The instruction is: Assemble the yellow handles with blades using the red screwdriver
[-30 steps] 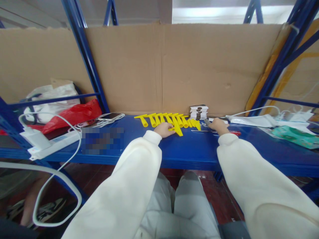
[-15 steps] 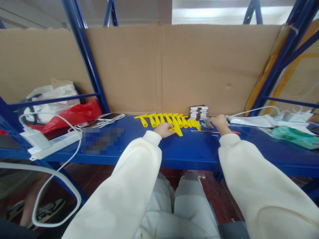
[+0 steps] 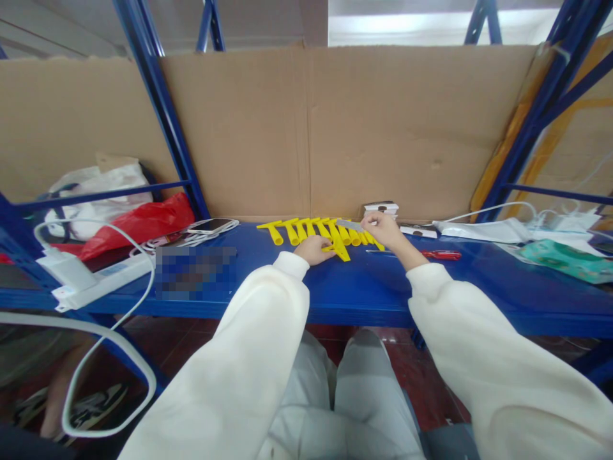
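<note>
Two white sleeves reach from a seated lap across a blue metal shelf (image 3: 272,312), with both bare hands at work amid yellow plastic parts. The left hand (image 3: 313,250) has thumb and fingers closed on a yellow T-shaped handle (image 3: 343,252), its flared end toward the wearer; the view does not settle whether the piece rests on the shelf. Judged by its look, it is light, stiff and smooth, perhaps a little slippery, and best gripped around the stem. To the right lies a red-handled screwdriver (image 3: 443,255).

Slightly farther in, the right hand (image 3: 382,228) pinches one end of a thin grey strip (image 3: 351,225), its free end pointing left above the parts. The strip looks rigid and nearly weightless; if metal, its edges may be sharp, making the flat faces the safer hold. Beyond the left hand, more yellow handles (image 3: 293,234) lie side by side. A stack of small boxes (image 3: 382,207), partly hidden by the right hand, stands before a cardboard panel (image 3: 258,134).
</note>
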### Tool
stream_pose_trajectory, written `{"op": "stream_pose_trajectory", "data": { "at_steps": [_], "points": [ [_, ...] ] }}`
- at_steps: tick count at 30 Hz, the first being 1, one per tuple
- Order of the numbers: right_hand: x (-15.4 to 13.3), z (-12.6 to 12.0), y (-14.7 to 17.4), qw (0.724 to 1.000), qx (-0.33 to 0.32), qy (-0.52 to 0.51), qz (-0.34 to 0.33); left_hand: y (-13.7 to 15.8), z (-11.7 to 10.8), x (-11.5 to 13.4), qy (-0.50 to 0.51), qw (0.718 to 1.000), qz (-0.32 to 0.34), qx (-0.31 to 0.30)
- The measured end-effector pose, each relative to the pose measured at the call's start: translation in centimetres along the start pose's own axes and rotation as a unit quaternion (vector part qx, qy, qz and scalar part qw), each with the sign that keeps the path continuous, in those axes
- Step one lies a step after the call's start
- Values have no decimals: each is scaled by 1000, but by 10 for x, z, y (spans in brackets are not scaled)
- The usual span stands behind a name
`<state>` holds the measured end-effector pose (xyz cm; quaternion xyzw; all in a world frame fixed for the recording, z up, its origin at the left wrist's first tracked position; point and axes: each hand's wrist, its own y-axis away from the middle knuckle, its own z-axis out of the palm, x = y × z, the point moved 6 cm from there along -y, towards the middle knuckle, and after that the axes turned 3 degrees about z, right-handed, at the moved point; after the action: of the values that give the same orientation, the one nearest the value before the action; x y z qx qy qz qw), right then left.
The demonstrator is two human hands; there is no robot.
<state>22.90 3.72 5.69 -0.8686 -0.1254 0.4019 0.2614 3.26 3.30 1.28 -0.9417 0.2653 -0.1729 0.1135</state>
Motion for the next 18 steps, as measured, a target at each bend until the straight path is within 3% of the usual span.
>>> {"op": "stream_pose_trajectory", "data": {
  "at_steps": [4,9,18],
  "points": [
    [0,25,11,995,-90,-31,-12,1,-1,1,4,1000,-2,10],
    [11,34,19,986,-169,-6,13,1,-2,1,15,1000,-2,21],
    [12,35,27,976,-209,3,62,-2,-2,-1,26,999,-3,32]
  ]
}}
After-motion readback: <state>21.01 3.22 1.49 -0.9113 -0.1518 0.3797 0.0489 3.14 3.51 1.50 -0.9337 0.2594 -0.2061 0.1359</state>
